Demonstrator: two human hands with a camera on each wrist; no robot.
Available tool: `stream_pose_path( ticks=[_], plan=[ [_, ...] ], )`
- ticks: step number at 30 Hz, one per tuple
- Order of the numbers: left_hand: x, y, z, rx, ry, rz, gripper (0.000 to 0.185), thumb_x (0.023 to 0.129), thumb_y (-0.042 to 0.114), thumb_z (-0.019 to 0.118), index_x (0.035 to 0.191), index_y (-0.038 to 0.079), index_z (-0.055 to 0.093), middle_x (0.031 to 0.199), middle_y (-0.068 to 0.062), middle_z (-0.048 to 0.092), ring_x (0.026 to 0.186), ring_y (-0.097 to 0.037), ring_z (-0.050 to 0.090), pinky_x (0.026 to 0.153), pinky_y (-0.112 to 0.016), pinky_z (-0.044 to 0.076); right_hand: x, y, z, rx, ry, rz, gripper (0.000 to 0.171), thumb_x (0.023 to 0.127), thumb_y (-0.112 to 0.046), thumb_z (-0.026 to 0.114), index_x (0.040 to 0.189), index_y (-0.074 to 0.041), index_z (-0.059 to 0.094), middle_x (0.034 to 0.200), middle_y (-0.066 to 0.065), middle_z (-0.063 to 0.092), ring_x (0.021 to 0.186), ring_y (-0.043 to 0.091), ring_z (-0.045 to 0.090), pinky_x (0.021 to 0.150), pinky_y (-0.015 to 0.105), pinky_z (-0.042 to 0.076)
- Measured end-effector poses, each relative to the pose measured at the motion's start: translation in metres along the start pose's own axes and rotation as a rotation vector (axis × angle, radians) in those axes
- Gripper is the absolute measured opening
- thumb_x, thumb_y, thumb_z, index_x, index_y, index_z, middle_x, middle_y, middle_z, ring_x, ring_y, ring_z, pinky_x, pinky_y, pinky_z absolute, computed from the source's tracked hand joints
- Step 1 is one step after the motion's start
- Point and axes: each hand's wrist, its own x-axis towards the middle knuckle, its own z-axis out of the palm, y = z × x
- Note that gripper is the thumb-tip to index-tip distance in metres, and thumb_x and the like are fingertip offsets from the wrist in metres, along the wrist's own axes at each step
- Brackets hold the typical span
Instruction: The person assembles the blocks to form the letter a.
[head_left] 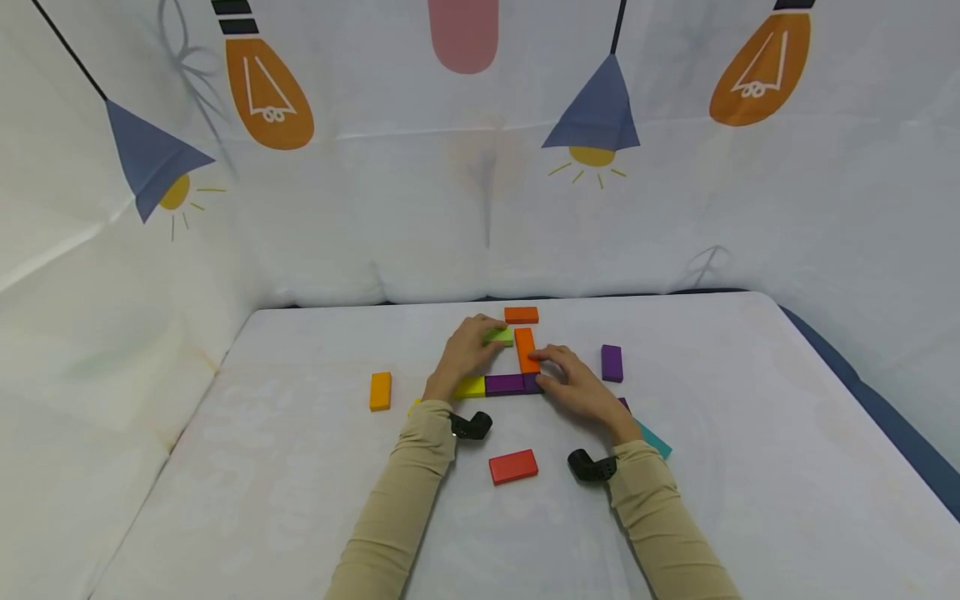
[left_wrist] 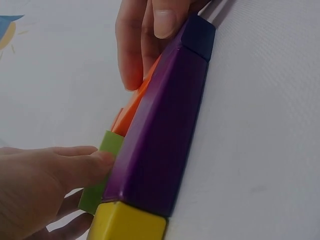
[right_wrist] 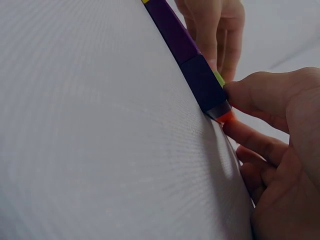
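Observation:
My left hand (head_left: 467, 350) pinches a light green block (head_left: 499, 337), thumb on its near side and fingers on the far side. Just right of it stands an orange block (head_left: 527, 350), pointing away from a row of blocks. That row has a yellow block (head_left: 470, 387), a purple block (head_left: 505, 385) and a dark blue-purple block (head_left: 532, 383) end to end. My right hand (head_left: 576, 385) touches the right side of this group, index fingertip at the orange block and thumb by the dark block's end. Its fingers are loosely bent.
Another orange block (head_left: 521, 315) lies beyond the group. A yellow-orange block (head_left: 380, 391) is at the left, a red block (head_left: 513, 467) in front, a purple block (head_left: 611, 363) at the right. A teal block (head_left: 654, 439) shows partly behind the right forearm. White fabric walls (head_left: 420, 208) enclose the table.

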Motion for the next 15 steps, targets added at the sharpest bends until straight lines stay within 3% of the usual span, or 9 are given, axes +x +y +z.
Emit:
stream_pose_path(
  ticks=[15],
  plan=[
    [-0.0003,0.0036,0.0008,0.020,0.007,0.017,0.032,0.083,0.021,0.062,0.115,0.019,0.060,0.119,-0.003,0.055,0.108,-0.022,0.049,0.093,-0.038,0.041,0.0006,0.0001,0.0011,-0.004,-0.003,0.007,0.036,0.089,-0.029,0.051,0.124,-0.023,0.047,0.134,0.003,0.039,0.133,0.026,0.024,0.105,0.053,0.021]
  ],
)
